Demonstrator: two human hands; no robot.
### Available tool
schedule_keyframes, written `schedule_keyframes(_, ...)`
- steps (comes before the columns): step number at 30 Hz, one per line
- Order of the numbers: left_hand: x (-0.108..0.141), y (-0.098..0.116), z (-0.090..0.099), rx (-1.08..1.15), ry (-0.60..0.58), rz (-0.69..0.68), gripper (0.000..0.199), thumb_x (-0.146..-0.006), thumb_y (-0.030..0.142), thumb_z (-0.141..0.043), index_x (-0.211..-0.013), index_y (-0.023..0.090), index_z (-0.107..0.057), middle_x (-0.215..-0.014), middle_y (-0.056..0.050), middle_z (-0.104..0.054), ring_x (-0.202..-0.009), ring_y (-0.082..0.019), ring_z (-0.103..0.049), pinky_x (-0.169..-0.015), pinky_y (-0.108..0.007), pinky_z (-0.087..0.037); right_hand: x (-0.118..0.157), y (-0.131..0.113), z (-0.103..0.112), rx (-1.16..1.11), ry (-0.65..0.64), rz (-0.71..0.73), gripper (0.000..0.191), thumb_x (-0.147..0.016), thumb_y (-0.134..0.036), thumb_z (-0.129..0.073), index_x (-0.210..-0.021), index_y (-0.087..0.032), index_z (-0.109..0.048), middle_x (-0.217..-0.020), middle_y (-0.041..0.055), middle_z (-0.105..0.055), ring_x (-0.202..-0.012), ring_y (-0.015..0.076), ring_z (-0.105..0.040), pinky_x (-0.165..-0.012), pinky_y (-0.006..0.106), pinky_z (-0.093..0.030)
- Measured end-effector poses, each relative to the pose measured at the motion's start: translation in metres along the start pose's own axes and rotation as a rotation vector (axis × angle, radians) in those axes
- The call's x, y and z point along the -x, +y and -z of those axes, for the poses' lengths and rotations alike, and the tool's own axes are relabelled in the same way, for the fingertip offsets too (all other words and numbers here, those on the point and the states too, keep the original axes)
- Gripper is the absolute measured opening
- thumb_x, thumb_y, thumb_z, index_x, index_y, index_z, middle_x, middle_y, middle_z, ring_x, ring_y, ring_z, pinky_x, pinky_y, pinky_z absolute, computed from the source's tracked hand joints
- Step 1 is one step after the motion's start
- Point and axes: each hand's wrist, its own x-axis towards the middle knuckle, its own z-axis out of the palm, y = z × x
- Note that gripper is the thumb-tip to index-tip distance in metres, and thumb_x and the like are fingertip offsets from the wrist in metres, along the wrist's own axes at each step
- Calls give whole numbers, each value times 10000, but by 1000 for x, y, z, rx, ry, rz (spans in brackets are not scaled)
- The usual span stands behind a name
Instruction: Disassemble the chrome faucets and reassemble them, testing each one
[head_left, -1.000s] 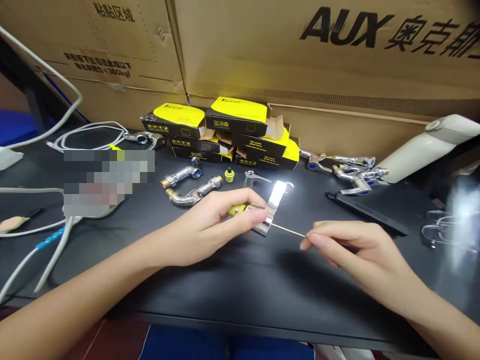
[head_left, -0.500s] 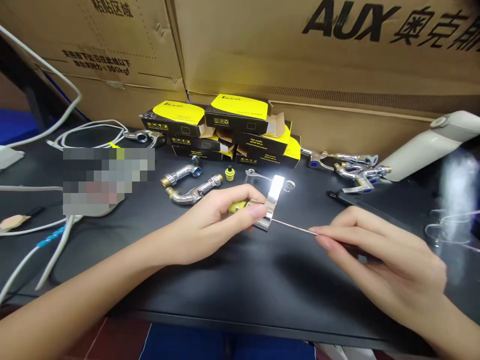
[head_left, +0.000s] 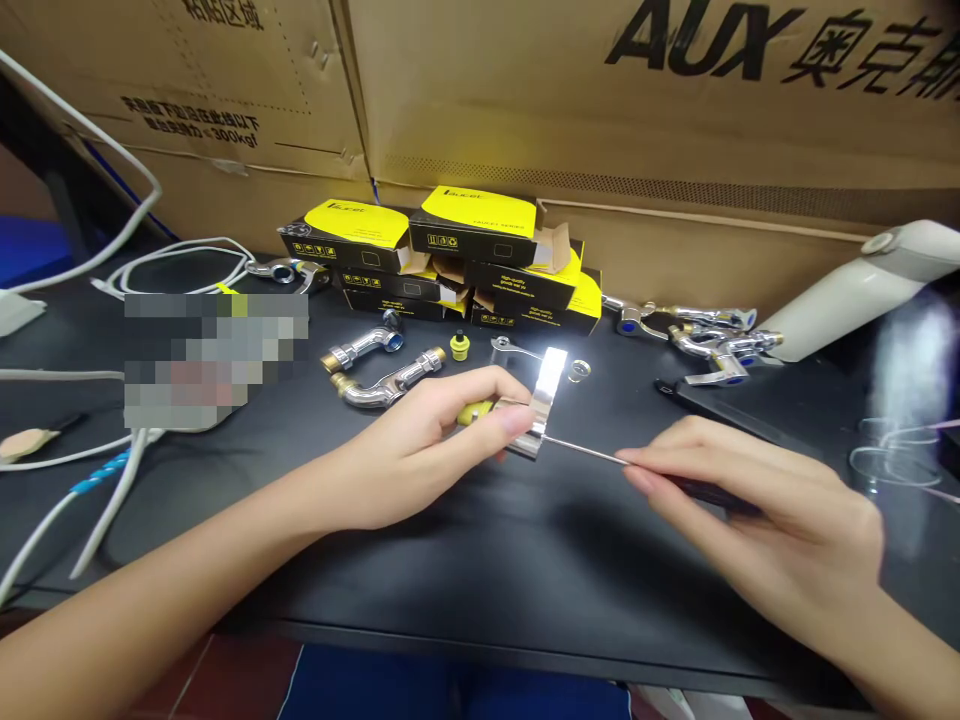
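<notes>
My left hand (head_left: 420, 440) is closed round a chrome faucet handle (head_left: 551, 378), whose bright lever tilts up above the thumb. A yellow plastic piece (head_left: 474, 412) shows at the handle's left end, partly covered by my fingers. From the right, my right hand (head_left: 765, 510) pinches a screwdriver (head_left: 586, 450) by its thin metal shaft. Its dark grip is mostly hidden inside the palm. The shaft's tip meets the side of the chrome handle, and I cannot tell how deep it sits.
Behind my hands lie chrome faucet bodies (head_left: 390, 388), a yellow cartridge (head_left: 460, 347), a chrome lever (head_left: 510, 346) and a metal ring (head_left: 579, 371). Yellow-black boxes (head_left: 480, 215) are stacked farther back. More faucet parts (head_left: 724, 355) and a white bottle (head_left: 847, 290) occupy the right; white cables (head_left: 112, 520) the left.
My right hand has shifted slightly left and its fingers have changed position on the screwdriver. The faucet handle in my left hand has stayed nearly in place.
</notes>
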Motion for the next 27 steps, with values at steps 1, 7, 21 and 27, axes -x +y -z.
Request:
schedule_keyframes(1,0,0,0,-1,2,-1,224,-973,357,-457,-913,195,-599,-776,28,-543,-692,-97,-488,-648,-207,-399,0,0,0,7,16,3,212,-837,-64,-660,-991,-210,-673,-823,16,-674,-699,125,-636,-600,249,-496)
schedule_keyframes(7,-1,-1,-1,-5,-5,24,253,-973,374,-442,-921,185,-603,-778,13,-551,-688,-110,-497,-632,-220,-405,0,-4,2,147,61,62,163,-838,-56,-658,-911,-201,-670,-776,-8,-655,-643,77,-614,-589,199,-471)
schedule_keyframes(21,-2,-1,-2,171,34,46,280,-973,377,-447,-866,163,-592,-798,4,-568,-726,-117,-572,-711,-239,-480,0,1,-1,107,177,54,233,-773,-21,-690,-907,-212,-690,-761,0,-657,-617,112,-612,-537,237,-474)
schedule_keyframes(27,-10,-1,-7,655,134,127,337,-994,388,-380,-989,148,-616,-1129,-110,-664,-753,-164,-676,-634,-275,-530,-5,11,-9,-73,192,-69,206,-788,-33,-677,-879,-216,-708,-732,10,-651,-595,121,-581,-457,248,-407)
